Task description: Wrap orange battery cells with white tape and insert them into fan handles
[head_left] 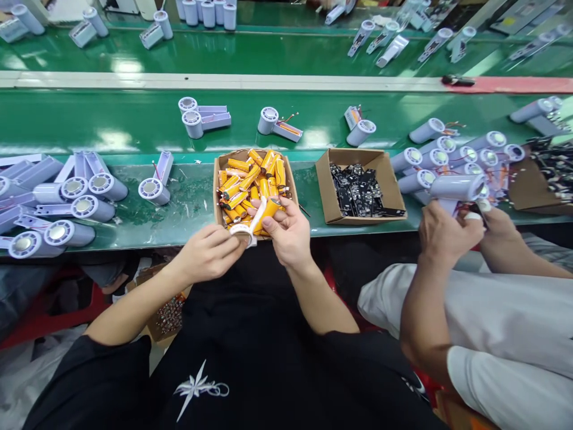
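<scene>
My left hand (pixel 213 252) is closed on a roll of white tape (pixel 244 232), just over the front edge of a cardboard box (pixel 218 210). A strip of the tape runs up from the roll to an orange battery cell (pixel 270 209). That battery is gripped between the thumb and fingers of my right hand (pixel 290 233). Below both hands the box holds many orange wrapped batteries (pixel 248 179) with dark ends. Whether the strip is stuck along the battery cannot be made out fully, as my fingers cover part of it.
A box of black circuit boards (pixel 358 190) stands to the right. Lilac fan housings (pixel 92 206) lie at left, and more housings (pixel 441 156) cluster at right. A co-worker's hands (pixel 452 236) hold a housing. Behind runs a green belt (pixel 134 122) with several housings.
</scene>
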Action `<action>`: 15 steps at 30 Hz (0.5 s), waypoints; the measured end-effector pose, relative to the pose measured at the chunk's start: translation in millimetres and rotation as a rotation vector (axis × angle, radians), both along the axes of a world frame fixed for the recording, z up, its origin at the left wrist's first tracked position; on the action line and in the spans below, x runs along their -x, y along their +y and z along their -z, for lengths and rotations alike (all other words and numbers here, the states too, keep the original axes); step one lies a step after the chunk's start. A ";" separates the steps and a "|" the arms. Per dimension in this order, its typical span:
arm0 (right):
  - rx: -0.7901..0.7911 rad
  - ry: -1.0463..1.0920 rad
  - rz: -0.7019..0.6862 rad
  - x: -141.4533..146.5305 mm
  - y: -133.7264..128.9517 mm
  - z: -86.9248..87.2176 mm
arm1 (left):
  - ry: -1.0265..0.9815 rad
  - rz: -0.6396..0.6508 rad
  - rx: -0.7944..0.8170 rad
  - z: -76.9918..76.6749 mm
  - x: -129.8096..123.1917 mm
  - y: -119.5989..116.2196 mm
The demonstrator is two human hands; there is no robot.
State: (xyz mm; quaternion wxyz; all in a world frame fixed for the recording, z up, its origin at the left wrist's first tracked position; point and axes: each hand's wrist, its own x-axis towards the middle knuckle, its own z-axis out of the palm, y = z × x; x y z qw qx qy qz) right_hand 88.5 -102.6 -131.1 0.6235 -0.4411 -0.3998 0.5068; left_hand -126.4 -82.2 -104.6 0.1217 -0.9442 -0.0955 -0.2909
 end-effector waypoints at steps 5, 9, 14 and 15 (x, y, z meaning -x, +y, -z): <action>-0.254 0.027 0.425 -73.9 19.8 -18.0 | 0.046 0.270 0.326 37.8 27.6 -60.2; -0.247 0.029 0.456 -99.3 13.3 -3.9 | -0.073 -0.403 0.567 116.9 75.2 -68.6; -0.160 -0.043 0.324 -62.1 -19.3 14.3 | 0.004 -0.731 1.075 192.6 64.6 -48.5; -0.159 -0.048 0.328 -58.6 -24.7 13.1 | 0.073 -0.770 1.153 198.2 54.9 -42.6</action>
